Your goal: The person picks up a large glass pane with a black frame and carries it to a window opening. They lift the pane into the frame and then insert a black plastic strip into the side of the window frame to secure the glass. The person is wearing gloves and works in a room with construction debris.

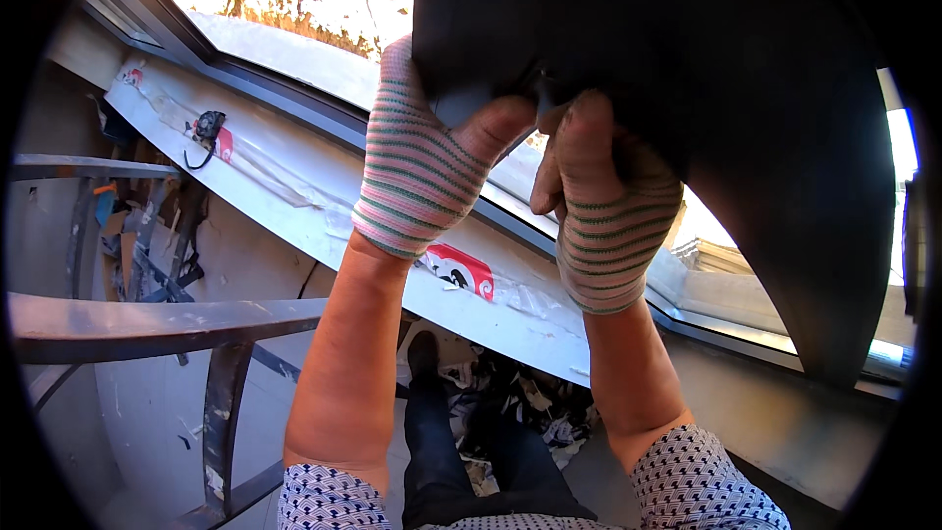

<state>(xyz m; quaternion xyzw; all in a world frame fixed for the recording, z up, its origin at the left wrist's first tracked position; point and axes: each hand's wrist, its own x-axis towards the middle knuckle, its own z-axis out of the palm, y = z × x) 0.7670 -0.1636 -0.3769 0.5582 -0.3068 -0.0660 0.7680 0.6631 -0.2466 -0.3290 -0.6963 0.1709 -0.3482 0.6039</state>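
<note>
Overhead, I have a dark sheet-metal panel [687,69] held up above the window sill [294,196]. Left hand [417,162] and right hand [603,206], both in striped gloves, have their fingers closed on its lower edge, thumbs [496,128] pressed against the near face. Judging: stiff, thin, fairly heavy, edge probably sharp; best held along that bottom rim.

The dark panel [687,59] runs off the top edge and hides the fingers of both hands behind it.
</note>
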